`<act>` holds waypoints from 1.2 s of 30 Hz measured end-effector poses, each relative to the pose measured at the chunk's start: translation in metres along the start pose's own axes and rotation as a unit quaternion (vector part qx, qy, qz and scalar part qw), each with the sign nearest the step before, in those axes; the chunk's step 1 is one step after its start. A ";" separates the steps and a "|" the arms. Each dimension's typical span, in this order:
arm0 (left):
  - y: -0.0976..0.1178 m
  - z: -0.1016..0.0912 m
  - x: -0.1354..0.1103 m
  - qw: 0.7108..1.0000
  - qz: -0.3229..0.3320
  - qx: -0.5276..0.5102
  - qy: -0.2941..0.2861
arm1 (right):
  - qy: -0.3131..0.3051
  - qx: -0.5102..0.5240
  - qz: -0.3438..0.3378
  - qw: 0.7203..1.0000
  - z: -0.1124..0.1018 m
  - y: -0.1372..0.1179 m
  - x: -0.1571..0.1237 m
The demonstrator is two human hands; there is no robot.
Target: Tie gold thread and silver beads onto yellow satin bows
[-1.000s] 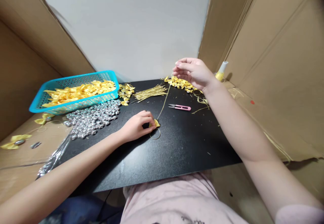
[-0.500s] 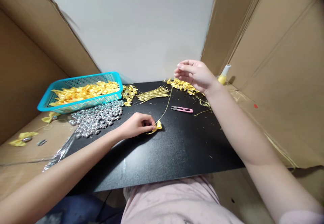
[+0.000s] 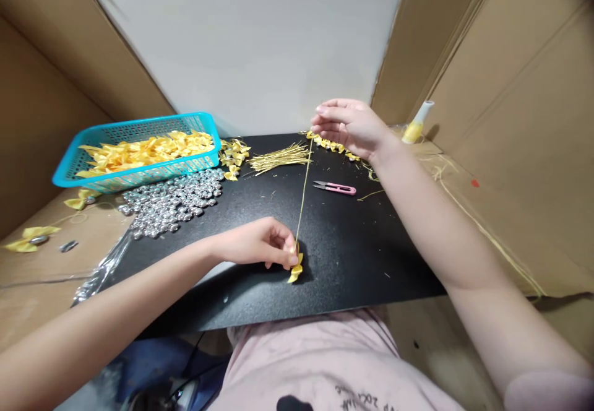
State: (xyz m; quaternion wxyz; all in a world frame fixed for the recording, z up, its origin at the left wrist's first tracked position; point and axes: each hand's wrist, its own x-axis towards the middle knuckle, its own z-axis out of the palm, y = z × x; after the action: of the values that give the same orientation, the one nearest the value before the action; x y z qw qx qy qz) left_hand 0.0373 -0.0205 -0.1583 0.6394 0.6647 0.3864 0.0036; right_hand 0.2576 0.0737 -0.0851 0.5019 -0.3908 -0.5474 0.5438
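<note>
My left hand (image 3: 264, 244) pinches a small yellow ribbon bow (image 3: 296, 268) just over the black table top (image 3: 343, 256). From the bow a thin yellow cord (image 3: 304, 197) runs up, drawn straight, to my right hand (image 3: 346, 123). That hand is raised, with thumb and fingers closed on the cord's upper end. Between and beyond the hands lie pink thread snips (image 3: 335, 188) and a bundle of gold wire ties (image 3: 281, 157). Left of my left hand spreads a pile of silver beads (image 3: 171, 203).
A turquoise basket (image 3: 67, 173) full of yellow bows stands at the back left. More bows (image 3: 234, 151) lie beside it, others (image 3: 331, 145) behind my right hand. A white-and-yellow bottle (image 3: 417, 123) stands at the right. Cardboard walls (image 3: 520, 89) flank the table.
My left hand has moved slightly down and right with the bow, which has turned. My right hand has shifted a little left, and the slack cord is now straight.
</note>
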 end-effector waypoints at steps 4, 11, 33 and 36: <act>-0.002 0.010 0.002 0.999 0.026 -0.017 0.040 | -0.022 0.010 0.015 1.000 0.004 0.014 0.006; -0.009 0.015 -0.001 0.993 0.077 -0.001 0.084 | -0.026 0.008 0.032 0.999 0.008 0.017 0.008; -0.019 0.022 0.009 0.973 0.057 0.015 0.221 | -0.086 -0.436 -0.197 0.874 0.032 0.082 -0.054; -0.018 0.022 0.010 0.970 0.069 0.022 0.231 | -0.106 -0.459 -0.190 0.862 0.032 0.078 -0.104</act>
State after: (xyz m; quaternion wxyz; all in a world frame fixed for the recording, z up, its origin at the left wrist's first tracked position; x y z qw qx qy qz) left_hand 0.0462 -0.0358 -0.1828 0.5162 0.6852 0.4765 0.1924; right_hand 0.2365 -0.0256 -0.1724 0.2985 -0.4052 -0.8485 0.1634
